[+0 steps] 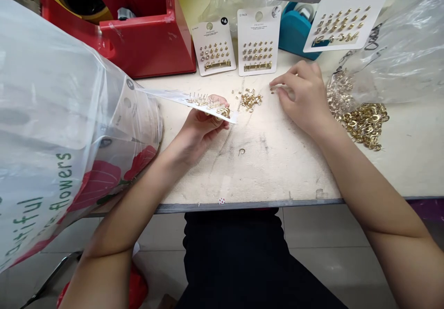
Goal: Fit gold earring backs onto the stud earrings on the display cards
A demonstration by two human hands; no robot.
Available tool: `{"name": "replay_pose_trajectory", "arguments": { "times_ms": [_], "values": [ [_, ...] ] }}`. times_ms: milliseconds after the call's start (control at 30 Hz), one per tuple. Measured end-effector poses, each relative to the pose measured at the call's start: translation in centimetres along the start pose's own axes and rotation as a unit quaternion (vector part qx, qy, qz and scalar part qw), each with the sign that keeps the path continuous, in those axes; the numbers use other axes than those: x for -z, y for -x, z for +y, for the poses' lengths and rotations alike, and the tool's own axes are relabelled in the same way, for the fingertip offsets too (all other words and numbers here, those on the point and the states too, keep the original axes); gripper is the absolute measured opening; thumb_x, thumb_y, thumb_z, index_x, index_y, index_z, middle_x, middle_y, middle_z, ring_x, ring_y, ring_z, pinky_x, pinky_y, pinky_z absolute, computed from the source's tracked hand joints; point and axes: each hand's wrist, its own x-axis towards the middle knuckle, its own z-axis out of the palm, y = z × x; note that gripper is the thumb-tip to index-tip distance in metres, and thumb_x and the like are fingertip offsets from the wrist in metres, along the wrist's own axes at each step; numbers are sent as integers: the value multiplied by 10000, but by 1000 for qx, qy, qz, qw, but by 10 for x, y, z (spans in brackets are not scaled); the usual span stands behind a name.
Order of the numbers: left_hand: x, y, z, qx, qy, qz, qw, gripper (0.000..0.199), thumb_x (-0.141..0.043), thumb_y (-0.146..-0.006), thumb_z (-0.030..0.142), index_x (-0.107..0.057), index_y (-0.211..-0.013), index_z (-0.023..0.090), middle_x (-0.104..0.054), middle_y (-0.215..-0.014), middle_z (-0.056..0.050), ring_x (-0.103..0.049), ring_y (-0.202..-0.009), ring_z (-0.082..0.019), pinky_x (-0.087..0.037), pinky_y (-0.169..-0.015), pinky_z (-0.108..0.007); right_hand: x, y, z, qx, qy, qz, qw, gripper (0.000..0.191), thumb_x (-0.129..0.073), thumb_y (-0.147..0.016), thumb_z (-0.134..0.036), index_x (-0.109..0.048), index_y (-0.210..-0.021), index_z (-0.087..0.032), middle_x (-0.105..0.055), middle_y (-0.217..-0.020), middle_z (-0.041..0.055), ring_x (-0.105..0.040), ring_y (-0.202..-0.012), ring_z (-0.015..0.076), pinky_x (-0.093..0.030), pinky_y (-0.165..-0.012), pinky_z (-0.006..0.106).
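On the pale worktop (pixel 287 165), between a red tape dispenser (pixel 149 40) and a heap of gold hoops (pixel 366 125), the person is working with both hands on carded earrings.

Left hand (pixel 199 131): is gripping a white earring card (pixel 194 105) near its end, fingers and thumb closing on it from either side. The card is tilting, almost edge-on to the camera; thin posts are standing up from its upper face, and gold hoops are showing at the held end.

Right hand (pixel 308 96): is resting low over the worktop, index finger and thumb reaching toward a small gold piece (pixel 272 90); cannot tell whether they are pinching it. A pile of small gold pieces (pixel 251 100) is lying between the hands, and a single hoop (pixel 242 151) is lying nearer the person.

Progress, as judged: the left propped card (pixel 214 33), the right propped card (pixel 258 31) and the upper-right card (pixel 348 3) are showing rows of studs with hoops below, so are looking filled. The held card is seeming only partly finished, several posts appearing bare, though too small to confirm. Loose pieces and the hoop heap are remaining unmounted.
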Motion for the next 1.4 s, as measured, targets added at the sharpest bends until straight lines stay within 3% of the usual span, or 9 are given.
{"name": "replay_pose_trajectory", "arguments": {
  "times_ms": [233, 367, 533, 667, 900, 1000, 1067, 1133, 1400],
  "values": [
    [-1, 4, 1, 14, -32, -86, 996, 585, -899, -551, 590, -629, -864, 176, -548, -694, 19, -476, -567, -36, -392, -460, -141, 4, -3, -4, 26, 78, -21, 996, 146, -527, -964, -253, -658, -902, -270, -601, -1030, 118, -522, -1038, 322, -490, -891, 533],
    [3, 7, -2, 14, -18, -164, 986, 575, -771, -670, 657, -635, -996, 204, -572, -759, -16, -508, -576, -88, -397, -448, -205, 1, -3, 0, 33, 83, -9, 996, 104, -563, -932, -189, -621, -868, -247, -597, -977, 104, -521, -1006, 300, -492, -864, 503],
    [7, 8, -5, 31, -19, -200, 979, 547, -687, -730, 678, -659, -1035, 225, -563, -748, -28, -525, -587, -106, -431, -483, -225, 5, -3, -6, 29, 43, -7, 999, 122, -583, -906, -122, -583, -826, -214, -579, -930, 103, -524, -990, 281, -457, -914, 508],
    [10, 6, -8, 22, -30, -225, 974, 506, -636, -788, 662, -676, -1057, 235, -576, -773, -36, -536, -605, -104, -426, -481, -222, 10, 1, -13, 81, 17, -60, 995, 95, -618, -882, -134, -606, -818, -203, -581, -897, 100, -524, -937, 264, -475, -860, 471],
    [4, 6, -8, -19, -54, -143, 988, 399, -743, -779, 557, -609, -972, 235, -557, -793, 14, -562, -622, -80, -478, -518, -208, 7, 8, -21, 108, 2, -49, 993, 119, -652, -836, -113, -605, -789, -212, -595, -835, 74, -532, -889, 242, -486, -766, 411],
    [-3, 11, 0, 21, -100, -163, 981, 468, -808, -716, 551, -528, -867, 208, -578, -782, 14, -560, -613, -91, -481, -518, -225, 13, 15, -46, 93, -153, -54, 982, 110, -636, -863, -127, -606, -822, -225, -605, -814, 37, -557, -780, 182, -498, -718, 375],
    [-7, 13, 3, 39, -115, -180, 976, 445, -794, -743, 524, -515, -858, 197, -582, -773, 9, -563, -624, -94, -478, -529, -226, 17, 21, -64, 80, -314, -78, 943, 95, -646, -880, -145, -621, -861, -235, -624, -843, 23, -578, -766, 155, -509, -673, 339],
    [-11, 15, 2, 27, -125, -181, 975, 385, -788, -773, 450, -518, -849, 187, -575, -756, 17, -547, -618, -76, -454, -530, -203, 18, 27, -77, 66, -378, -89, 919, 91, -669, -884, -156, -637, -872, -241, -626, -859, 18, -587, -780, 144, -524, -681, 327],
    [-17, 15, -3, -18, -157, -131, 979, 380, -737, -816, 490, -497, -845, 198, -531, -752, 31, -475, -625, -65, -417, -552, -200, 10, 33, -78, 80, -365, -21, 927, 86, -674, -892, -169, -642, -878, -247, -632, -872, 33, -618, -839, 160, -570, -716, 337]
  ]
}}
